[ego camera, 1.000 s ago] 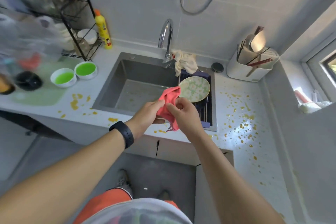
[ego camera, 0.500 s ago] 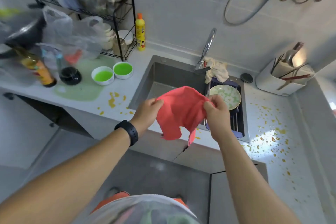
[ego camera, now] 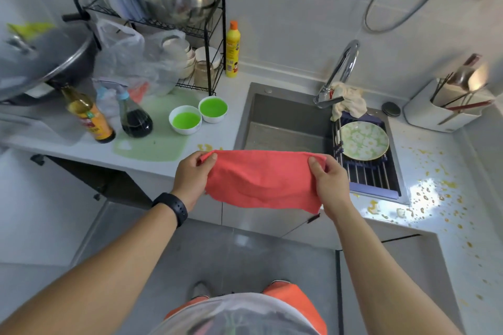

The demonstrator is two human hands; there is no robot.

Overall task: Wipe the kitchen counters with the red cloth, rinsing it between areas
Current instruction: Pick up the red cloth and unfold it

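The red cloth (ego camera: 262, 179) is stretched flat in the air between my hands, in front of the counter's front edge and the sink (ego camera: 283, 130). My left hand (ego camera: 192, 175) pinches its left corner; my right hand (ego camera: 329, 179) pinches its right corner. The white counter (ego camera: 441, 193) right of the sink is spattered with yellow-orange drops. A few yellow spots (ego camera: 206, 147) lie left of the sink, partly behind the cloth. A pale green spill (ego camera: 158, 144) spreads on the left counter. The tap (ego camera: 340, 71) shows no running water.
Two white bowls of green liquid (ego camera: 185, 119) (ego camera: 213, 109) stand on the green spill, beside a dark sauce bottle (ego camera: 134, 117) and an amber bottle (ego camera: 89, 117). A floral plate (ego camera: 363, 140) lies on the sink rack. A wire shelf (ego camera: 206, 43), yellow bottle (ego camera: 231, 49) and utensil holder (ego camera: 446, 106) line the wall.
My hands have pulled apart and opened the bunched cloth into a flat sheet. The view has swung left, bringing the left counter and its bottles into sight.
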